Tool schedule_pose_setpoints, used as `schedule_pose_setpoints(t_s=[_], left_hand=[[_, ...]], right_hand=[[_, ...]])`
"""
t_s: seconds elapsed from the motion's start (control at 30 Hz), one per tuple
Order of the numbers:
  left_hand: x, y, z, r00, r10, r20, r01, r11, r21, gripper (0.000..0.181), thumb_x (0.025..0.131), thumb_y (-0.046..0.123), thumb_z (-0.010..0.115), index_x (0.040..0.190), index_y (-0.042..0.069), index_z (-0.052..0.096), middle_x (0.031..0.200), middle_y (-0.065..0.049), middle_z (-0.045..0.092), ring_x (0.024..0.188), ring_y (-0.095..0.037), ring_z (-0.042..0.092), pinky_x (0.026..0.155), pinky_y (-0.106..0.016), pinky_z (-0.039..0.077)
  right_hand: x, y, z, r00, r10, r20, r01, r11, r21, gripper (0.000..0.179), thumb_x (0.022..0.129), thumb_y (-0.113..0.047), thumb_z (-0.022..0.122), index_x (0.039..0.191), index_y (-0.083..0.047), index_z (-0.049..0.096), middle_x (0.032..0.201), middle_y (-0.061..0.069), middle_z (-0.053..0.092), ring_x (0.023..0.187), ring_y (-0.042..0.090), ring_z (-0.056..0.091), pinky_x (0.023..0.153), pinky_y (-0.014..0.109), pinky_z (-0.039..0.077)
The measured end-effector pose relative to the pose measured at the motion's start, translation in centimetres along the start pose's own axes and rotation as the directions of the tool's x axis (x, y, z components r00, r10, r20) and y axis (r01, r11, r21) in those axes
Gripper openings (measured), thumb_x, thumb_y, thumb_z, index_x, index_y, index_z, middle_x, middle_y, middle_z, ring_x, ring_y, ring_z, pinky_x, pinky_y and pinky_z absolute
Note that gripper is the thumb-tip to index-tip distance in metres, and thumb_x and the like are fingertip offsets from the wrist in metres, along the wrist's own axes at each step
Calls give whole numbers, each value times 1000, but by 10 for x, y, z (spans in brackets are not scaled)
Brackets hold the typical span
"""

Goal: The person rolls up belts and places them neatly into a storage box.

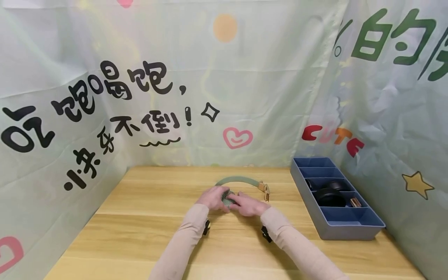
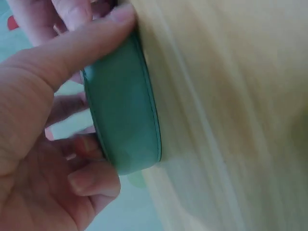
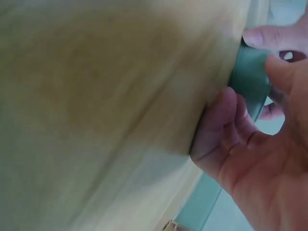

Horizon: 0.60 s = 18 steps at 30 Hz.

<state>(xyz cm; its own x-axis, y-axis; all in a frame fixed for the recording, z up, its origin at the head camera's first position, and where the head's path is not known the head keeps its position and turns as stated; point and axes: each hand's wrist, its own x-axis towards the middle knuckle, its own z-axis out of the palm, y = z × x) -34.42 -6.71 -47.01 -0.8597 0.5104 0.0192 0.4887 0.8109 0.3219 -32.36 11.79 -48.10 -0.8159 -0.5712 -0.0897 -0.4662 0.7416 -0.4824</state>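
A green belt (image 1: 239, 179) lies on the table, partly wound into a coil (image 1: 228, 197) that stands on its edge side, spiral facing up. From the coil a loose stretch arcs behind the hands to a gold-coloured buckle (image 1: 265, 188). My left hand (image 1: 214, 197) grips the coil's left side; in the left wrist view its thumb lies along the smooth outer face (image 2: 122, 110), other fingers curled behind. My right hand (image 1: 249, 205) holds the coil from the right, one finger over the spiral. In the right wrist view its fingers curl close to the tabletop beside the coil (image 3: 252, 70).
A blue-grey divided organizer box (image 1: 350, 232) stands at the table's right side, with dark coiled items (image 1: 330, 197) and a small metallic piece (image 1: 355, 202) in its compartments. Printed fabric (image 1: 224, 97) hangs behind and beside the wooden table (image 1: 140, 233).
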Motion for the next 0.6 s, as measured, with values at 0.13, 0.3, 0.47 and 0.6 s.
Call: schedule_pose_setpoints(t_s=[0.13, 0.3, 0.47, 0.6], left_hand=[[-1, 0, 0, 1000, -1, 5, 1, 997, 76, 86, 63, 46, 90, 135, 13, 56, 128, -7, 63, 116, -26, 60, 95, -43, 50], [-1, -1, -4, 995, 21, 96, -27, 998, 56, 83, 69, 30, 90, 142, 17, 51, 134, -6, 60, 121, -25, 57, 100, -41, 47], [-1, 0, -5, 997, -43, 64, 43, 999, -3, 82, 65, 27, 92, 136, 11, 55, 129, -9, 63, 117, -27, 60, 100, -41, 47], [0, 1, -4, 996, -88, 6, 88, 996, 22, 70, 58, 40, 94, 113, 11, 62, 106, -4, 68, 99, -22, 64, 88, -38, 52]], right_hand=[[0, 0, 3, 1000, -31, -3, 31, 999, -16, 41, 104, -24, 46, 144, -16, 46, 119, 17, 54, 106, 26, 56, 94, 51, 48], [0, 1, 0, 999, -25, 22, 25, 1000, -6, 41, 104, -19, 45, 145, -14, 45, 126, 19, 54, 114, 29, 55, 100, 53, 45], [0, -1, -2, 1000, -6, 10, 6, 1000, 16, 43, 103, -15, 45, 146, -17, 45, 131, 22, 55, 116, 33, 55, 101, 57, 43], [0, -5, 0, 1000, 4, -1, -4, 1000, 0, 45, 102, -21, 48, 147, -19, 44, 126, 19, 59, 108, 29, 57, 96, 53, 46]])
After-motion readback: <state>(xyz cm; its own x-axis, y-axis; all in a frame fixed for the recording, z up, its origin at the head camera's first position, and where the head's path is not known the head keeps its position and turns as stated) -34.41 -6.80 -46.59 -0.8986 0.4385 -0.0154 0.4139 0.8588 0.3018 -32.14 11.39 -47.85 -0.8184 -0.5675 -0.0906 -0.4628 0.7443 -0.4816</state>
